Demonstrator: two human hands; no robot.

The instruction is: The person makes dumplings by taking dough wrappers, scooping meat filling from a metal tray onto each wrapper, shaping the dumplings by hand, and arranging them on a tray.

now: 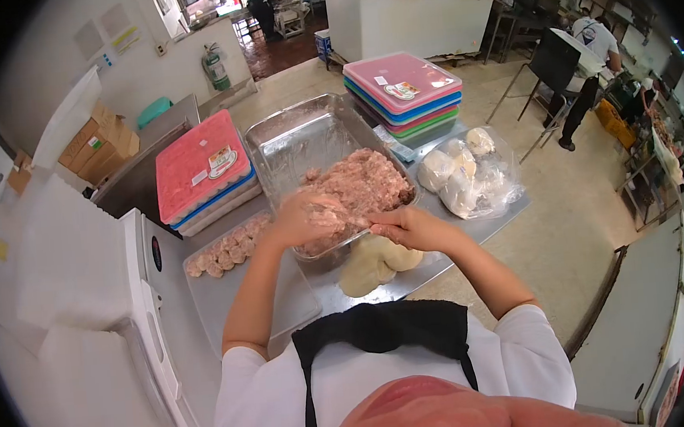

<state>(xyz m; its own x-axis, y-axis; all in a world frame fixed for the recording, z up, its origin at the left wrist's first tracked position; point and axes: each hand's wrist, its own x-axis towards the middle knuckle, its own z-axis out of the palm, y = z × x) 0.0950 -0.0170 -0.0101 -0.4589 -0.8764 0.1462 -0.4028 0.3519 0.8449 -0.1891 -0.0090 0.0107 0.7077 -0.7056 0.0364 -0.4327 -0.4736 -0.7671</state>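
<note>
Over the metal pan point(273, 151), my left hand point(308, 218) is curled beside the raw ground meat point(360, 181); what its fingers hold is blurred. My right hand point(409, 228) grips a thin utensil whose tip reaches toward the left hand; its exact kind does not show. Below the pan lie pale round dough wrappers point(370, 266) in overlapping piles. Rows of small filled dumplings point(221, 257) sit on a flat tray point(272, 299) to the left.
Stacked lidded containers stand at the left, topped by a red lid point(193, 165), and behind the pan, under a pink lid point(404, 80). A plastic bag of dough balls point(467, 173) is at the right. A white freezer point(411, 17) and a person point(595, 37) are farther back.
</note>
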